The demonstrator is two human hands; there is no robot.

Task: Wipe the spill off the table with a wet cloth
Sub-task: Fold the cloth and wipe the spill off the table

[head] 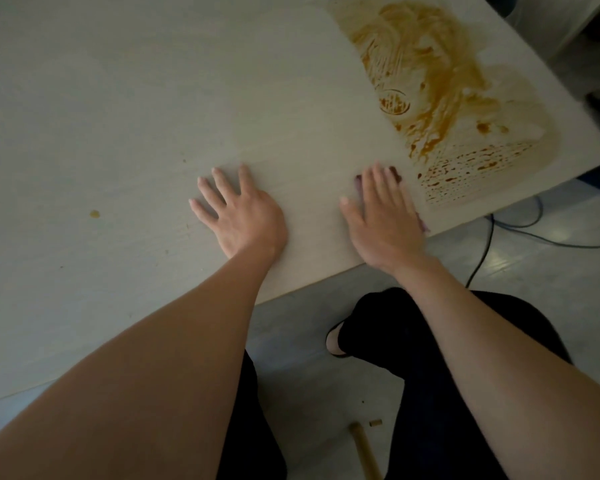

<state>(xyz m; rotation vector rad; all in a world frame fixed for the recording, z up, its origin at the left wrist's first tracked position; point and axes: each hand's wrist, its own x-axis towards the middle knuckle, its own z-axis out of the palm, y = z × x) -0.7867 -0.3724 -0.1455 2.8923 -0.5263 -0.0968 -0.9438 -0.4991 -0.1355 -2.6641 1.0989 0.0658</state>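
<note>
**Purple cloth pinned under the right hand**

Purple cloth (397, 175) lies flat beneath the right hand (383, 216), fingers straight, pressing it down near the surface (118, 98) edge. The brown spill (440, 95) spreads just beyond the fingertips. The left hand (241, 211) rests flat, fingers spread.

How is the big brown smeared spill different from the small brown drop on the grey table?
The big brown smeared spill covers the table's far right corner, beyond the right hand; the small brown drop sits alone, left of the left hand. The spill is streaked and speckled; the drop is round and unsmeared. Both lie on the grey table.
</note>
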